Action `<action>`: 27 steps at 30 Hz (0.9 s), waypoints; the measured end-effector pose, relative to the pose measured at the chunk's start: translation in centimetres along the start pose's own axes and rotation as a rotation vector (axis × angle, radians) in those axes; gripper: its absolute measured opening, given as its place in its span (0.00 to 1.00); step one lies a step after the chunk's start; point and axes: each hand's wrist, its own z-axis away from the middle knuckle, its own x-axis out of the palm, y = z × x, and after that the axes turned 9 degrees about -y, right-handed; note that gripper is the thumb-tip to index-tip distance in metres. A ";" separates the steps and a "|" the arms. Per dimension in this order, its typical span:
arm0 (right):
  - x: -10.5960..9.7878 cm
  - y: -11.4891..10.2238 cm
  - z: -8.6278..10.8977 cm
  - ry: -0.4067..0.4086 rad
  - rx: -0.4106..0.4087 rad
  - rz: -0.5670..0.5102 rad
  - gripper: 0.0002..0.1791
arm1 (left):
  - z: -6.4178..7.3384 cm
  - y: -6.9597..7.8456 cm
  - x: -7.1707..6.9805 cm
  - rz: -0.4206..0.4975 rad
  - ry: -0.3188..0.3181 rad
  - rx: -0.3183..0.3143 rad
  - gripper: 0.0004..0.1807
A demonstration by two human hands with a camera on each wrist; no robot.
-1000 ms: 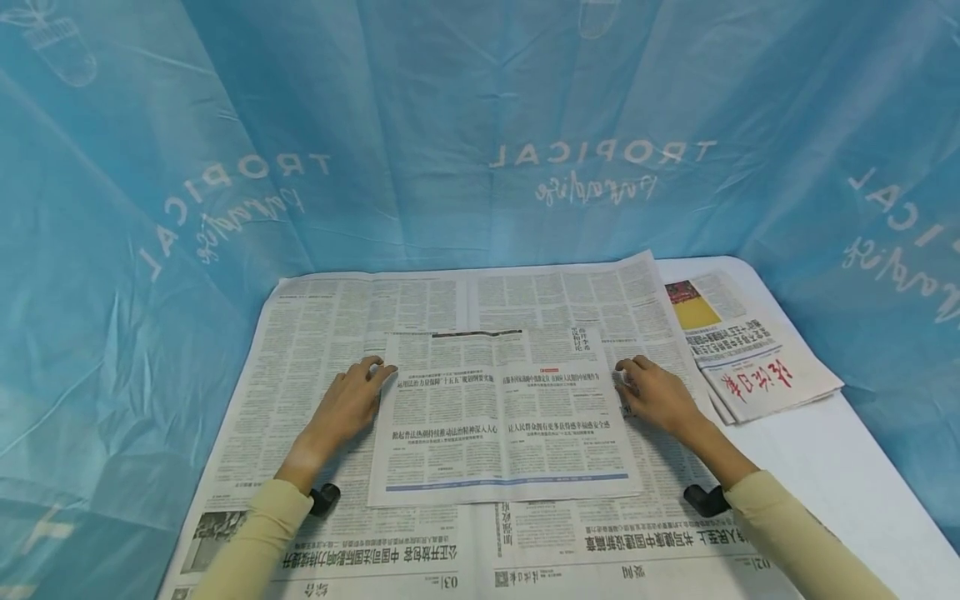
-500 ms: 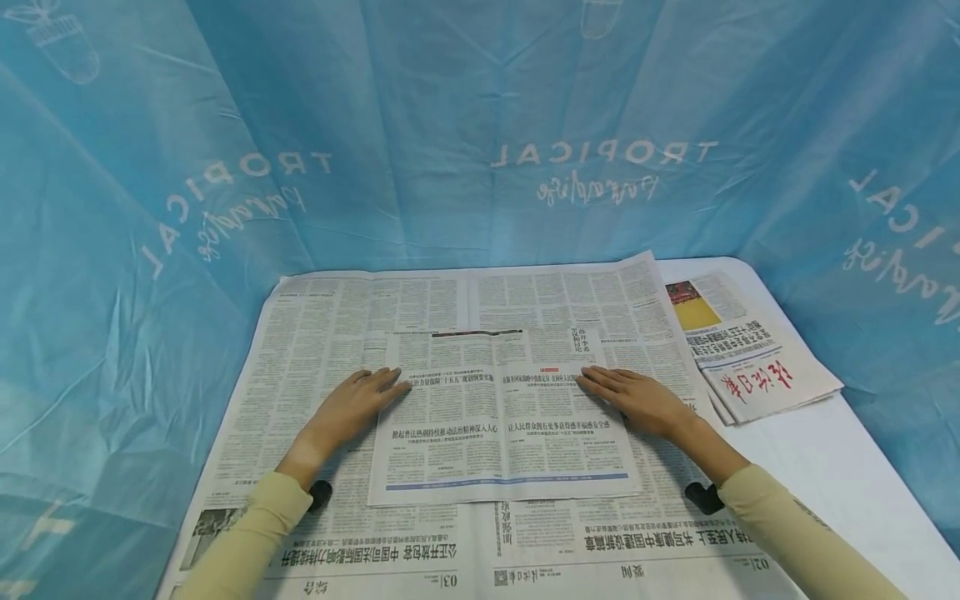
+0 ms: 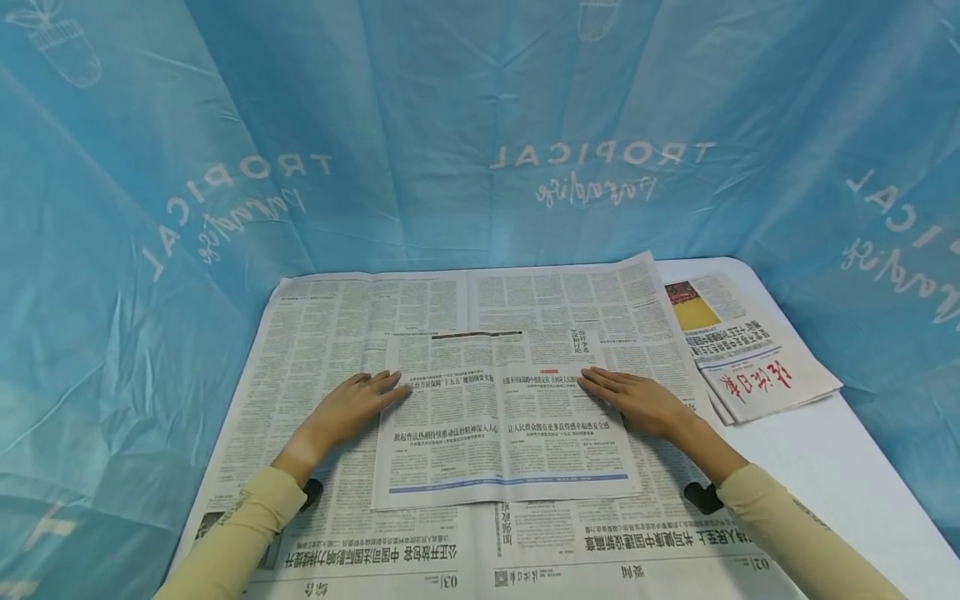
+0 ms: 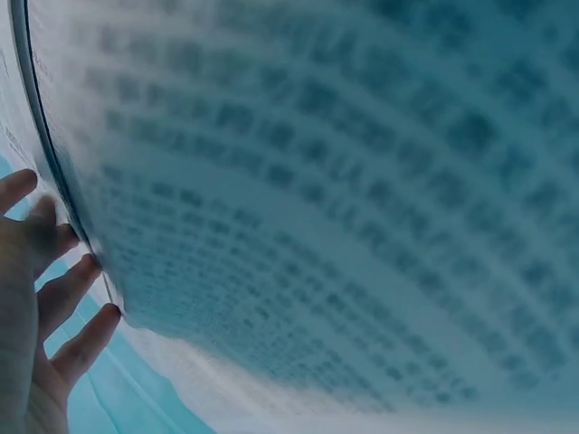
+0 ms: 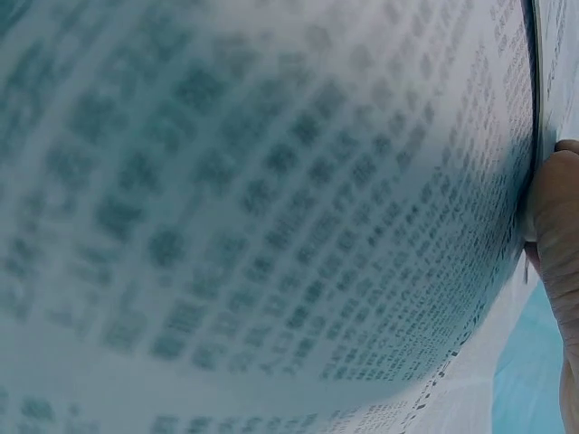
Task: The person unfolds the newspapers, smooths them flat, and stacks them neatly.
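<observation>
A smaller newspaper sheet point(image 3: 450, 458) with a centre crease lies over a large spread newspaper point(image 3: 300, 333). My left hand point(image 3: 352, 406) rests across its left edge, fingers extended onto the print. On the opposite edge my right hand point(image 3: 637, 402) lies with straight fingers on the paper. In the left wrist view, the fingers point(image 4: 86, 348) of that hand meet the edge of the sheet, beside close blurred print. In the right wrist view, part of my right hand point(image 5: 556, 217) shows at the paper's edge, its fingertips mostly hidden.
A folded newspaper stack point(image 3: 772, 367) with red characters lies at the right on the white table point(image 3: 840, 467). Blue printed curtains point(image 3: 480, 208) hang around the back and both sides, close to the table's edges.
Both hands have moved inward from beside the smaller sheet onto its edges, and their fingers have straightened. In the last half second the sheet's left side has shifted slightly right.
</observation>
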 end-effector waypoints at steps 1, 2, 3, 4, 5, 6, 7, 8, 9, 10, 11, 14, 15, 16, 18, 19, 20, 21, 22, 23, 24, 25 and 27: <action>0.0 0.0 0.0 0.004 -0.002 -0.001 0.35 | 0.0 0.0 -0.1 0.003 -0.001 0.005 0.26; 0.0 0.0 0.0 0.008 -0.005 -0.005 0.35 | 0.1 -0.1 -0.2 0.004 -0.005 0.010 0.26; 0.1 0.1 0.0 0.008 -0.006 -0.009 0.36 | 0.1 -0.1 -0.2 0.007 -0.013 0.015 0.27; 0.1 0.1 0.1 0.007 -0.006 -0.011 0.36 | 0.1 -0.1 -0.3 0.009 -0.021 0.020 0.27; 0.1 0.1 0.1 0.006 -0.006 -0.015 0.37 | 0.1 -0.1 -0.4 0.010 -0.031 0.026 0.27; 0.1 0.1 0.1 0.001 -0.004 -0.020 0.37 | 0.2 -0.1 -0.5 0.008 -0.041 0.030 0.27; 0.1 0.2 0.2 -0.002 -0.003 -0.025 0.37 | 0.2 -0.1 -0.6 0.004 -0.050 0.034 0.27; 0.1 0.2 0.2 -0.008 -0.001 -0.027 0.37 | 0.2 -0.1 -0.6 0.001 -0.057 0.037 0.27; 0.1 0.2 0.2 -0.015 0.000 -0.032 0.37 | 0.2 -0.1 -0.7 -0.005 -0.063 0.040 0.27; 0.0 0.2 0.1 -0.019 -0.001 -0.037 0.37 | 0.2 -0.1 -0.7 -0.014 -0.066 0.043 0.28; 0.0 0.2 0.1 -0.026 -0.002 -0.040 0.37 | 0.2 -0.1 -0.7 -0.025 -0.069 0.046 0.28; -0.1 0.1 0.1 -0.038 -0.003 -0.041 0.37 | 0.3 0.0 -0.6 -0.063 -0.075 0.050 0.30; -0.1 0.1 0.1 -0.038 -0.004 -0.043 0.37 | 0.4 0.0 -0.5 -0.080 -0.079 0.050 0.31; -0.1 0.1 0.1 -0.038 -0.005 -0.040 0.37 | 0.4 0.1 -0.5 -0.093 -0.082 0.049 0.31; -0.1 0.1 0.2 -0.036 -0.010 -0.029 0.37 | 0.4 0.1 -0.4 -0.109 -0.091 0.046 0.32; -0.1 0.1 0.2 -0.035 -0.013 -0.026 0.37 | 0.4 0.1 -0.4 -0.114 -0.094 0.045 0.32; -0.1 0.1 0.2 -0.035 -0.017 -0.022 0.37 | 0.4 0.1 -0.4 -0.118 -0.098 0.045 0.32; -0.1 0.1 0.2 -0.034 -0.023 -0.020 0.37 | 0.4 0.1 -0.4 -0.125 -0.103 0.046 0.32; -0.1 0.1 0.2 -0.037 -0.026 -0.018 0.37 | 0.3 0.2 -0.4 -0.130 -0.103 0.050 0.32; -0.1 0.1 0.2 -0.038 -0.028 -0.016 0.37 | 0.3 0.2 -0.4 -0.135 -0.103 0.055 0.32; -0.1 0.1 0.2 -0.041 -0.028 -0.017 0.38 | 0.3 0.2 -0.4 -0.142 -0.103 0.059 0.32; -0.2 0.0 0.2 -0.045 -0.025 -0.017 0.38 | 0.3 0.2 -0.5 -0.148 -0.101 0.065 0.32; -0.2 0.0 0.2 -0.051 -0.019 -0.020 0.39 | 0.2 0.2 -0.6 -0.168 -0.097 0.077 0.32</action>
